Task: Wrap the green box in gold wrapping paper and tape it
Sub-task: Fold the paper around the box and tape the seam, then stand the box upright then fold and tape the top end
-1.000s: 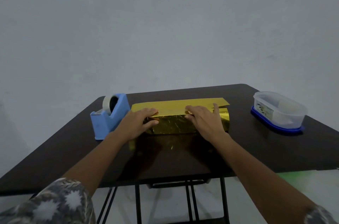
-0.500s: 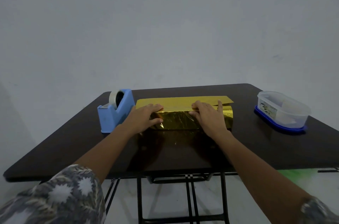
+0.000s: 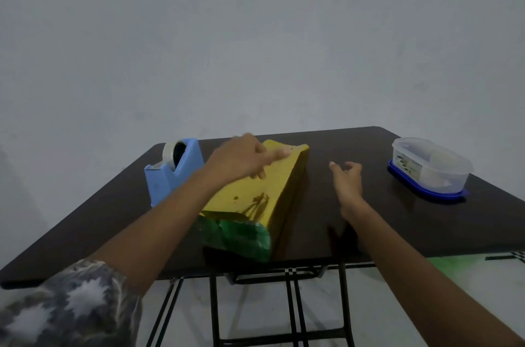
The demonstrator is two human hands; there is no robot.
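The box in gold wrapping paper point(image 3: 255, 190) lies lengthwise on the dark table point(image 3: 369, 221), one end toward me. At that near end the paper is open and the green box point(image 3: 241, 238) shows. My left hand point(image 3: 241, 159) rests on the far top of the package, fingers stretched toward the right. My right hand point(image 3: 348, 179) hovers just right of the package with loosely spread fingers and holds nothing. The blue tape dispenser point(image 3: 174, 170) stands left of the package.
A clear plastic container with a blue lid underneath point(image 3: 429, 167) sits at the table's right side. The table's front edge runs just below the green end of the box. A plain wall stands behind the table.
The package has turned from lying crosswise to pointing toward me, showing its open green end. My right hand came off it and moved right; my left hand stays on top.
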